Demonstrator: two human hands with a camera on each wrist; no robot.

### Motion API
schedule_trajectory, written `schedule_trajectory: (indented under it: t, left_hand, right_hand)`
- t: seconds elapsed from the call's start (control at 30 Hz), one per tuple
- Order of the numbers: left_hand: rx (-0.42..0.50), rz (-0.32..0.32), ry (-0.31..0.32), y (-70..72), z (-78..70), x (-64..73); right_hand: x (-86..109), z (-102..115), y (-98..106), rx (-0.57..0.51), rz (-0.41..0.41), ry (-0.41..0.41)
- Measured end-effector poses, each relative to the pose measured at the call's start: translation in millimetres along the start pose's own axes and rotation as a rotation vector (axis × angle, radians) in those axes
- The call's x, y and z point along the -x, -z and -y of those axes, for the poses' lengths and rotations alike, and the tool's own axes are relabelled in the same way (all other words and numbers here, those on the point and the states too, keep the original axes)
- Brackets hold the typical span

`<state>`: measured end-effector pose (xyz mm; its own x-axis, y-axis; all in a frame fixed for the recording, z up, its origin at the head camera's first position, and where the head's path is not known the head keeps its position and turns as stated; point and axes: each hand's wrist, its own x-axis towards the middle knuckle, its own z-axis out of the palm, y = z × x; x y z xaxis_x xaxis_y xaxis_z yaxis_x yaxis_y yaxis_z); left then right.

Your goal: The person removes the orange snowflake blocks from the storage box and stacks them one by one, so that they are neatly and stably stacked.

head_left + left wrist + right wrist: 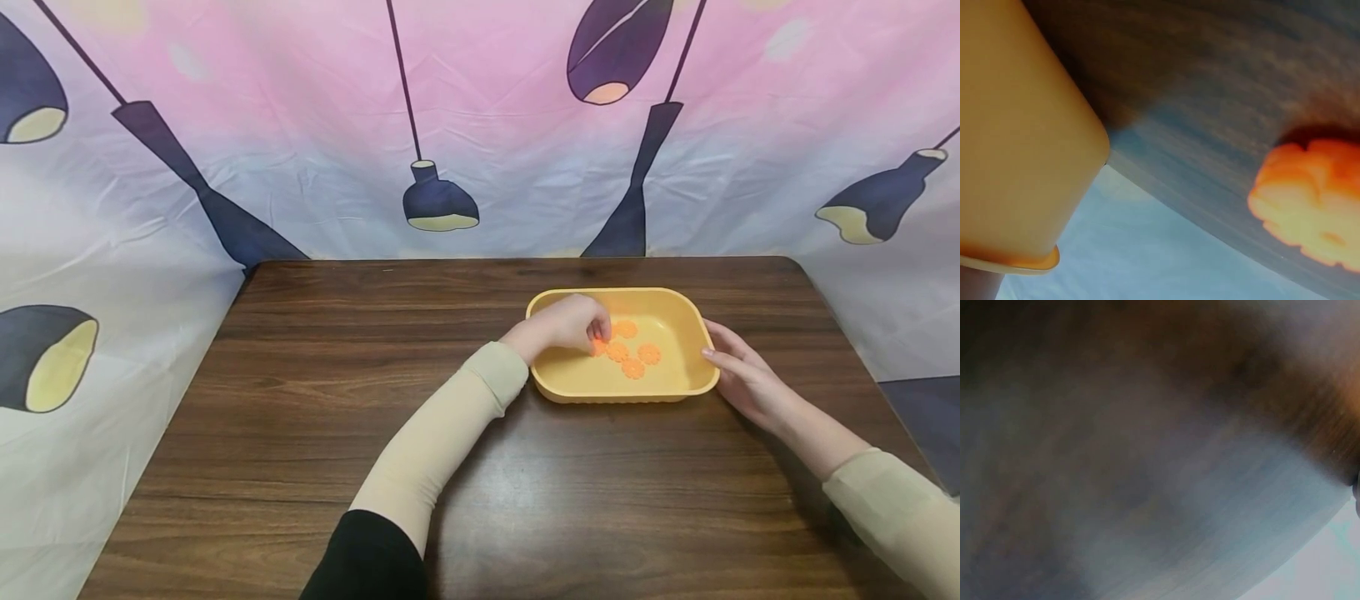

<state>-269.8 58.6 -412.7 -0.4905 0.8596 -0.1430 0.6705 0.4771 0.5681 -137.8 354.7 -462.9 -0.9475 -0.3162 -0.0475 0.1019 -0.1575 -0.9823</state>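
Note:
A yellow rectangular basin (615, 392) with rounded corners stands on the brown table. Several orange flower-shaped slices (633, 367) with scalloped edges lie on its floor. My left hand (570, 321) reaches over the basin's left rim, its curled fingertips pinching one orange slice at the left of the group. At the right end, my right hand (750, 387) grips the basin, thumb on the rim and fingers along the outer wall. In the left wrist view, the basin's smooth wall (1016, 137) fills the left side, and a scalloped orange piece (1310, 206) shows large at the right.
The wood-grain table (337, 333) extends left and in front of the basin. Behind it hangs a pink and blue cloth (510, 150) printed with dark lamps. The right wrist view is mostly blurred, showing the tabletop (1241, 500).

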Motion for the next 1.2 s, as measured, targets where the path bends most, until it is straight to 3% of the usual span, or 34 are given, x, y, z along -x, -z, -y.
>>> schedule_trajectory:
  t: [0.17,0.5,0.93,1.2]
  left_hand:
    - [-0.068,0.016,-0.012,-2.6,0.5,-1.7]
    - [-0.121,0.020,-0.019,-3.3,-0.4,-0.4]
    - [-0.135,0.042,-0.022,-5.2,-2.4,0.8]
    - [-0.147,0.011,-0.040,-0.2,-4.5,2.8]
  right_hand:
    - [-0.1,-0.6,0.5,-0.013,-0.004,0.001]
    - [-0.9,-1.2,1.0,-0.019,-0.007,0.003]
    - [-0.1,-2.0,1.4,-0.028,0.001,0.013]
    - [0.1,-1.5,0.9,-0.017,-0.001,0.014]
